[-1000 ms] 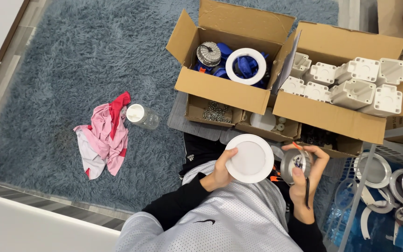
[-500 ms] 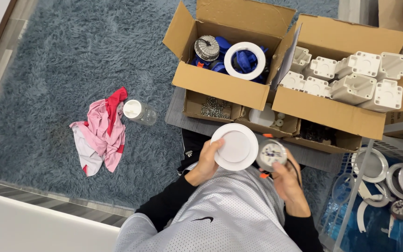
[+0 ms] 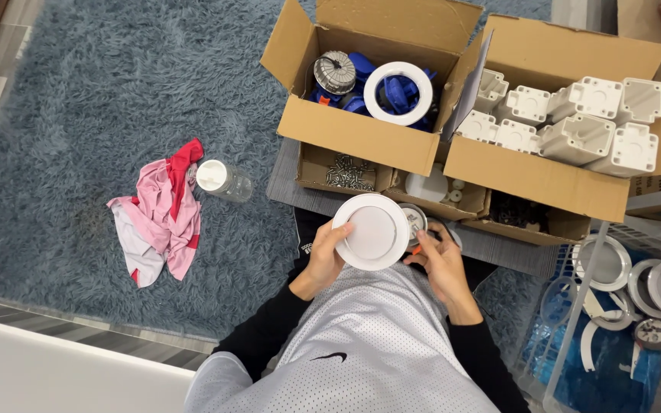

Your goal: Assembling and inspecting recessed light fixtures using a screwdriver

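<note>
My left hand (image 3: 324, 256) grips a round white disc-shaped cover (image 3: 372, 231) by its left rim, holding it in front of my chest. My right hand (image 3: 439, 258) holds a small round metal part (image 3: 415, 220) with an orange piece, pressed against the disc's right edge and partly hidden behind it. Both hands sit just below a shallow cardboard tray (image 3: 314, 167) of screws (image 3: 348, 173) and small white pieces.
An open box (image 3: 357, 138) holds blue parts, a white ring (image 3: 399, 92) and a ribbed metal part (image 3: 335, 73). A second box (image 3: 537, 176) holds white plastic housings. A clear bin (image 3: 575, 306) at right has round fittings. A pink cloth (image 3: 164, 214) and a jar (image 3: 222, 180) lie on the grey rug.
My hands have moved left and together. The metal part, held apart at the right before, now sits against the white disc's edge. The view has shifted slightly.
</note>
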